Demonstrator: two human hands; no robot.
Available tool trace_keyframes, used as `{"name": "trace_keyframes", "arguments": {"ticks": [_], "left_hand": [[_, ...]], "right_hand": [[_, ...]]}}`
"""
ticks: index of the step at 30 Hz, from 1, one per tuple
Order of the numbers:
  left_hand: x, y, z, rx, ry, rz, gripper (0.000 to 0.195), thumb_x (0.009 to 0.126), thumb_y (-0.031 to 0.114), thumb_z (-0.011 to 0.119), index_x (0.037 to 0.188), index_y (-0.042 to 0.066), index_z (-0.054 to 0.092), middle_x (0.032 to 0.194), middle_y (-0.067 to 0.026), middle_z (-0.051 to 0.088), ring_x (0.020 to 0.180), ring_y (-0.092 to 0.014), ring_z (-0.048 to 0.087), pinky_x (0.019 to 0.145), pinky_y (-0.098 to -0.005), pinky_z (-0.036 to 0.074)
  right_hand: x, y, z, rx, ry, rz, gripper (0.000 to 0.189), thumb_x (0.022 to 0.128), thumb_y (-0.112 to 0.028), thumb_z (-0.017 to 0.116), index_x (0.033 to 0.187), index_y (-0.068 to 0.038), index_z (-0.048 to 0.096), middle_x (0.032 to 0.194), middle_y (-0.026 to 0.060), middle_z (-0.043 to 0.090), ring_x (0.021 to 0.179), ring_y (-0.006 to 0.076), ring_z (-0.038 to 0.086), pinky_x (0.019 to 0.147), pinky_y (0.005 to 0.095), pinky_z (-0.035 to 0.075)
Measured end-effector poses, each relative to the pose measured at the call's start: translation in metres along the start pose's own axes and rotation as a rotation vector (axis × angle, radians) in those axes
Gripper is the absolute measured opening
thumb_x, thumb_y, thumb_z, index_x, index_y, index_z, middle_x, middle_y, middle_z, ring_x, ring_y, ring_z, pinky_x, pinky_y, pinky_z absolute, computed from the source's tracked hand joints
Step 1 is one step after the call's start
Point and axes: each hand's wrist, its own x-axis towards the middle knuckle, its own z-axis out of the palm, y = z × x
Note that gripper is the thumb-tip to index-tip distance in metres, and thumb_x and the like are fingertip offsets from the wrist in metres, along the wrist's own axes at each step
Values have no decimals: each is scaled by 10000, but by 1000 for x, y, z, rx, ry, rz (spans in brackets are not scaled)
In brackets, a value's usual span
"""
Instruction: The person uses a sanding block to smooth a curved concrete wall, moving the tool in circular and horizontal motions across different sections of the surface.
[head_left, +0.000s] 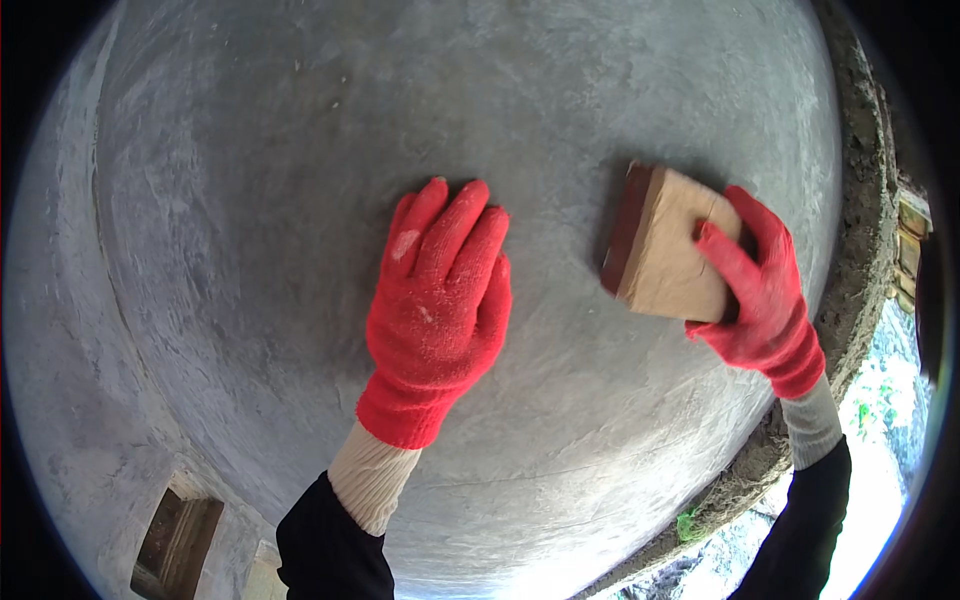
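A broad grey plastered surface (300, 420) fills most of the view. My left hand (442, 300), in a red knit glove with pale smudges, lies flat against it with the fingers extended. Nothing is held in that hand. To the right, my right hand (765, 285), gloved in red too, grips a tan block (675, 247) with a dark reddish-brown layer along one side, apparently a sanding block. The brown side faces the plaster, and whether it touches fully is hard to tell. Some right fingers are hidden behind the block, whose outline is slightly blurred.
A rough, unplastered edge (855, 300) bounds the surface on the right, with bright daylight and greenery beyond. On the left, a crease separates an adjoining grey wall (60, 315). A rectangular opening with a brown frame (180, 544) sits at lower left.
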Motion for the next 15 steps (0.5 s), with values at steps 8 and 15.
{"name": "trace_keyframes", "arguments": {"ticks": [8,15], "left_hand": [[1,-1,0,1,-5,2,287,849,56,669,1135,28,677,1263,-136,634,1219,-376,559,1057,-491,428],[-1,-2,2,-28,43,14,289,857,64,663,1144,31,681,1277,-135,629,1234,-379,549,1058,-487,426]], "right_hand": [[36,133,-24,289,550,742,662,929,-233,701,1511,-76,429,1411,167,546,1227,223,560,1034,353,448],[4,46,-1,-23,178,210,870,634,-222,836,1443,-138,528,1364,220,542,1213,357,557,1015,458,474]]}}
